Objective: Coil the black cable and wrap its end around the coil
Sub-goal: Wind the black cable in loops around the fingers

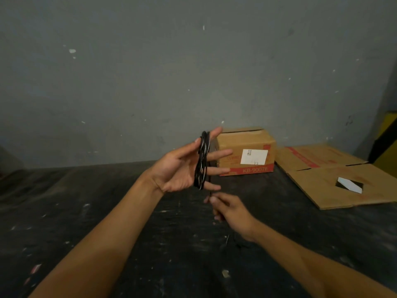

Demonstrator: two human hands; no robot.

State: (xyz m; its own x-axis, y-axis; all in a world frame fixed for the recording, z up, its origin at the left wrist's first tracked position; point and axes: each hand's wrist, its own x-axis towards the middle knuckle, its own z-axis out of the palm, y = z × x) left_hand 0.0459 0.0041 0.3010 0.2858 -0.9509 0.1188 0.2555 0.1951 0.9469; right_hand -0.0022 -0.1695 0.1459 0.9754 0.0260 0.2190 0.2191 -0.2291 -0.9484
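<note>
I see the black cable (202, 162) looped upright around my splayed left hand (182, 168), its free end dropping straight down into my right hand (229, 211) grip, pinched just below.

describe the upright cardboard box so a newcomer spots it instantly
Look along the grey wall to the far edge of the dark table. The cardboard box stands there, just behind the left hand. Unlike the flattened cardboard on its right, it stands assembled, with a white label.

A cardboard box (247, 150) stands just behind the spread fingertips (white label facing forward). Flattened cardboard (335, 175) lies well right of them, on the dark table (86, 211).
</note>
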